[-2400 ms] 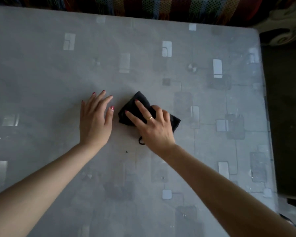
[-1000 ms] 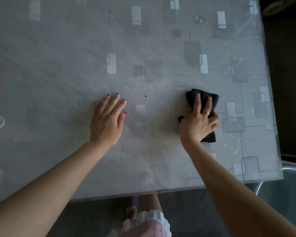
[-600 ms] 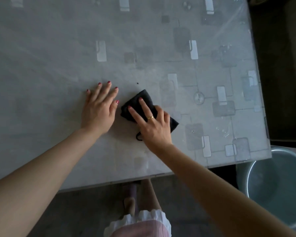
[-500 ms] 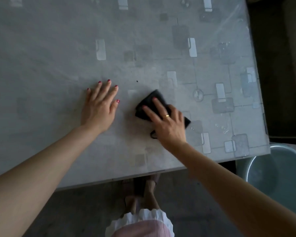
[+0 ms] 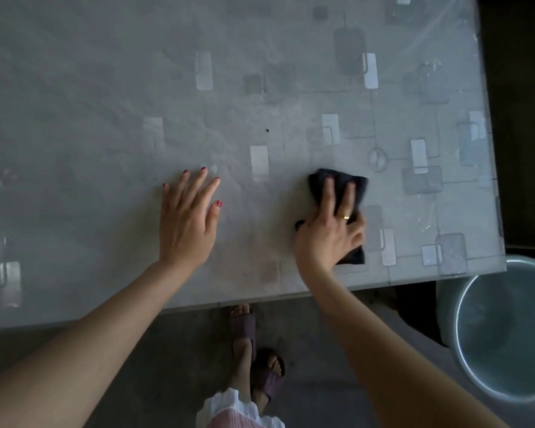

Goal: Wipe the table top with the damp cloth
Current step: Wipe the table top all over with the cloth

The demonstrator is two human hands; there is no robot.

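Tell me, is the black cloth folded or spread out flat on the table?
Folded or bunched: the black cloth forms a small thick wad under the right hand, barely wider than the palm.

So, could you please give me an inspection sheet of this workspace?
Surface: table with patterned cover under clear plastic; one dark speck.
Job's things: dark cloth flat on the table near the right front corner.
Clutter: nothing seen.
Grippers: right hand pressed on the cloth; left hand flat on the table, empty.
Cables: nothing seen.
Surroundings: bucket on the floor at the right; sandalled feet below the edge.
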